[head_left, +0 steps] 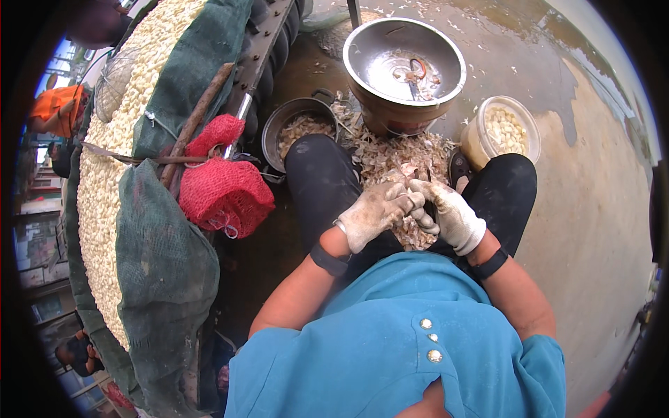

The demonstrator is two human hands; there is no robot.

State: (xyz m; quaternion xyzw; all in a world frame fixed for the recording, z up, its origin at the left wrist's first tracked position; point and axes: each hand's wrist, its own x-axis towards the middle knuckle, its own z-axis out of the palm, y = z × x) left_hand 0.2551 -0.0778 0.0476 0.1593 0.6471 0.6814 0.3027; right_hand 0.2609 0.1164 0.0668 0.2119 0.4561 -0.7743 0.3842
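Both my hands wear whitish work gloves and meet between my knees, above a heap of papery garlic skins (376,150). My left hand (376,212) is closed, its fingers curled toward the right hand; a pinkish-white garlic piece (409,169) shows just beyond the fingertips. My right hand (449,216) is also closed, thumb and fingers pinched together against the left. A thin dark sliver shows by its fingers, too small to name. What lies inside either grip is mostly hidden.
Ahead stands a steel basin (359,66) with a red-handled tool (417,67) inside. A metal pot (268,143) holds garlic bits; a pale tub (535,129) holds peeled cloves. At left, a cart carries cloves (104,230) on green mesh (164,258), with a red net bag (226,195) hanging.
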